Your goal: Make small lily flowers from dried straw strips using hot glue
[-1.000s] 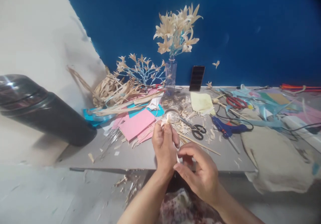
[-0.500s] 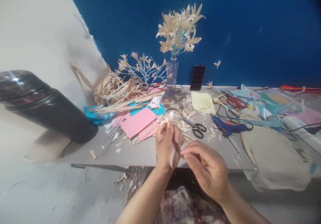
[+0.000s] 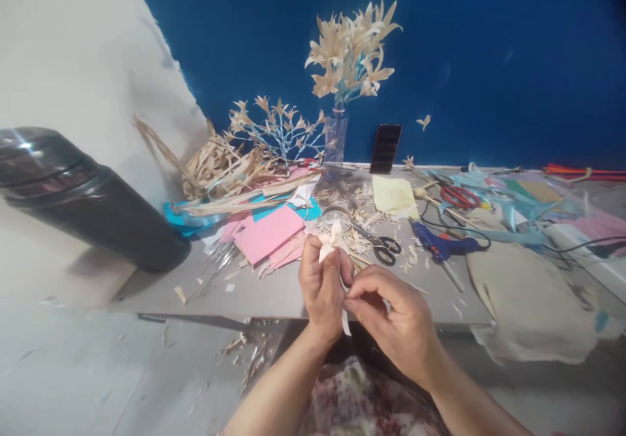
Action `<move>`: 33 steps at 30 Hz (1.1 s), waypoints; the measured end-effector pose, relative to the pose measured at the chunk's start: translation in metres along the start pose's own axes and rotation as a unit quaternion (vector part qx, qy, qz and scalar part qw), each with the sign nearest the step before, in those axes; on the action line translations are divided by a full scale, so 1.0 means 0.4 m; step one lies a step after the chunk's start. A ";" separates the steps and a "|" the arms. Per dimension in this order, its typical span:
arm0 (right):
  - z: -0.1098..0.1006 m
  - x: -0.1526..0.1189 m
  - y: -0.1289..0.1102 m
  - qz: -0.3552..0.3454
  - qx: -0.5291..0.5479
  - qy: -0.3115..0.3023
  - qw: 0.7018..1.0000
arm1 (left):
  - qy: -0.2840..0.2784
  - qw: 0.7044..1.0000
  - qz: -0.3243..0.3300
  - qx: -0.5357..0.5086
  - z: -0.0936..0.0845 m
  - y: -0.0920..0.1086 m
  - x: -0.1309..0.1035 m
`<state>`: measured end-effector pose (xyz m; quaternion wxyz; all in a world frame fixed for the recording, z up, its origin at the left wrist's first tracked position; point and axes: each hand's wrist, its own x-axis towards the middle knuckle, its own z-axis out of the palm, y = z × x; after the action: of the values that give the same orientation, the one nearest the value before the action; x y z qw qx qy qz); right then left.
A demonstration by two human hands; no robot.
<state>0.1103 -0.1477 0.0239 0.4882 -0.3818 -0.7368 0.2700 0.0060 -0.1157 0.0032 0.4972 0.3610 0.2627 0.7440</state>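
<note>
My left hand (image 3: pixel 320 289) is closed around the base of a small cream-coloured flower (image 3: pixel 330 243), whose pale petals stick up above the thumb. Under that palm hangs a narrow white strip (image 3: pixel 346 324); its upper end is hidden between the hands. The thumb and forefinger of my right hand (image 3: pixel 394 315) are pinched together against the left palm, and what lies between them is too small to make out. Just beyond the hands, black-handled scissors (image 3: pixel 386 251) rest on the table among pale shavings.
A dark flask (image 3: pixel 98 201) stands at the left, near pink paper (image 3: pixel 270 235). Behind are a clear bottle (image 3: pixel 335 146) of cream flowers, a smaller flower spray (image 3: pixel 281 126) and a phone (image 3: pixel 386 149). A blue glue gun (image 3: pixel 443 244) and a beige cloth (image 3: pixel 523 292) lie right.
The flower now shows higher above my left thumb, its petals plainer to see. My right fingertips have moved left, up against the left hand. The white strip hangs slightly lower and further right.
</note>
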 end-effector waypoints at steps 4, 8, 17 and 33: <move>0.006 -0.003 0.001 -0.062 -0.017 -0.006 0.998 | 0.006 1.000 -0.002 -0.024 0.002 0.001 0.002; 0.015 -0.010 0.010 -0.130 -0.052 -0.004 0.990 | 0.001 0.996 -0.031 -0.088 0.010 0.006 0.005; 0.027 -0.026 0.013 -0.173 -0.106 0.067 0.977 | -0.003 0.985 -0.071 -0.159 0.034 0.017 0.000; 0.020 -0.020 0.017 -0.192 -0.062 0.068 0.977 | -0.028 0.941 -0.196 -0.275 0.035 0.007 -0.003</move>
<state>0.1069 -0.1508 0.0114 0.5551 -0.2799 -0.7771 0.0985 0.0158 -0.1173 0.0135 0.7200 0.1724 0.0996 0.6648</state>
